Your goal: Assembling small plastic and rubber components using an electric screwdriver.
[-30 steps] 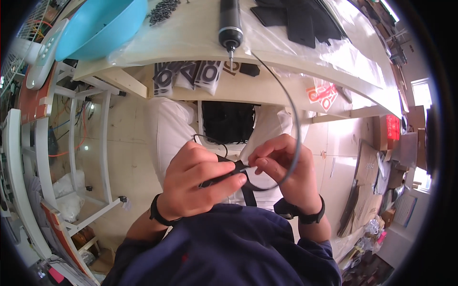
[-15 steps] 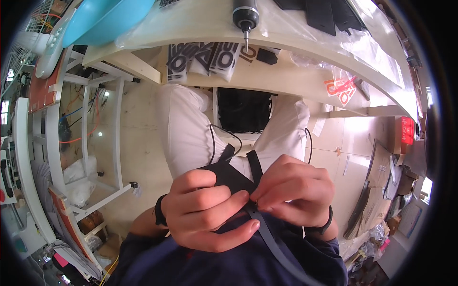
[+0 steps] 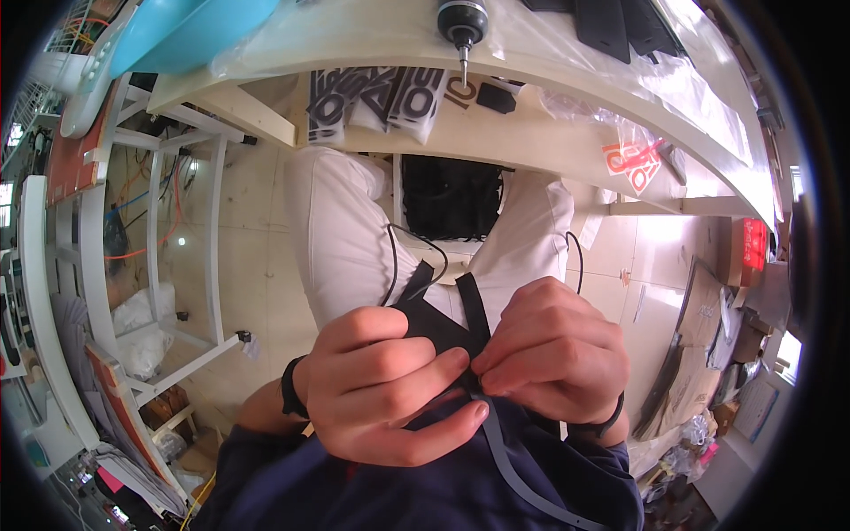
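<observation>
Close in front of my body, both hands work at a black flat piece (image 3: 434, 324) with two dark strips running up from it over my lap. My left hand (image 3: 381, 385) is curled around its near side, the thumb below and fingertips beside the right hand. With thumb and forefinger together, my right hand (image 3: 560, 354) pinches at the spot where the piece meets a long dark-grey strap (image 3: 506, 465). That strap hangs down over my dark shirt. Something small sits between the right fingertips, mostly hidden. Thin black cords (image 3: 443, 257) loop over my lap.
A workbench (image 3: 531, 80) crosses ahead, holding an electric screwdriver (image 3: 463, 26), a blue basin (image 3: 190, 34) and black flat parts (image 3: 602, 26). Printed packets (image 3: 416, 106) lie on its lower shelf. Below is a black-lined bin (image 3: 452, 199). A white metal frame (image 3: 217, 239) stands left, flattened cardboard (image 3: 668, 389) right.
My right hand has shifted slightly to the right and up, its fingertips still pinched at the strap. The strap's lower end has swung right. My left hand has barely moved.
</observation>
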`<state>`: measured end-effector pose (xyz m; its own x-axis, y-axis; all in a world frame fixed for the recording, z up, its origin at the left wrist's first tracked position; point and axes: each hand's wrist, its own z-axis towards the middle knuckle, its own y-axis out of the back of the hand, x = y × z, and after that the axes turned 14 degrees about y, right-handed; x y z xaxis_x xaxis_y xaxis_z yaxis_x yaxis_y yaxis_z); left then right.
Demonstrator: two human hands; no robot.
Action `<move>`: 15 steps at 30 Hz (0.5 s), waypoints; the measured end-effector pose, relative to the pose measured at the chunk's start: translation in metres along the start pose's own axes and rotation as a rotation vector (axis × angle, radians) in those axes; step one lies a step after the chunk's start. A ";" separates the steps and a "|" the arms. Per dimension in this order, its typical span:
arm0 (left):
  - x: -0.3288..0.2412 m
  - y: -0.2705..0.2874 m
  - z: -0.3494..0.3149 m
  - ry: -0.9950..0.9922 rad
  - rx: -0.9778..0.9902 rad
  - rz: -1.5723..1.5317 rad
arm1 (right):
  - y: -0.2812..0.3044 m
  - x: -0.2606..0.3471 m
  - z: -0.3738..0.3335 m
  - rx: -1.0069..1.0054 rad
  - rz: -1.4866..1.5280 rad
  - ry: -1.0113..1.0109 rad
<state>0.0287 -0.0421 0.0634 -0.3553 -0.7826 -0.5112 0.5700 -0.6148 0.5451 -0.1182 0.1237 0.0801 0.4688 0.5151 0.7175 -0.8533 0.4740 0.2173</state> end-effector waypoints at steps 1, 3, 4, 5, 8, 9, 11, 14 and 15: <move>0.000 0.001 0.000 0.002 -0.002 0.001 | 0.001 0.000 0.002 0.015 -0.031 0.016; -0.001 0.003 -0.001 0.005 0.013 0.000 | 0.001 0.002 0.005 0.036 -0.063 0.031; 0.000 0.003 -0.001 0.007 0.010 0.000 | 0.001 0.003 0.006 0.043 -0.089 0.041; 0.000 0.002 0.000 0.006 0.005 0.002 | 0.002 0.003 0.007 0.048 -0.112 0.054; -0.001 0.001 0.002 0.015 -0.002 0.008 | 0.004 0.002 0.009 0.073 -0.144 0.073; -0.001 0.001 0.001 0.022 -0.004 0.006 | 0.005 0.003 0.009 0.076 -0.144 0.074; 0.001 0.001 0.003 0.025 0.005 -0.024 | 0.005 0.004 0.009 0.114 -0.173 0.085; 0.005 0.000 0.004 0.074 0.020 -0.123 | 0.003 -0.001 0.006 0.088 -0.144 0.087; 0.007 -0.001 0.003 0.120 0.026 -0.193 | 0.002 -0.002 0.004 0.087 -0.146 0.086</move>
<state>0.0237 -0.0473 0.0617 -0.3642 -0.6343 -0.6819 0.4802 -0.7553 0.4461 -0.1220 0.1210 0.0822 0.6035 0.5068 0.6156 -0.7898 0.4862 0.3739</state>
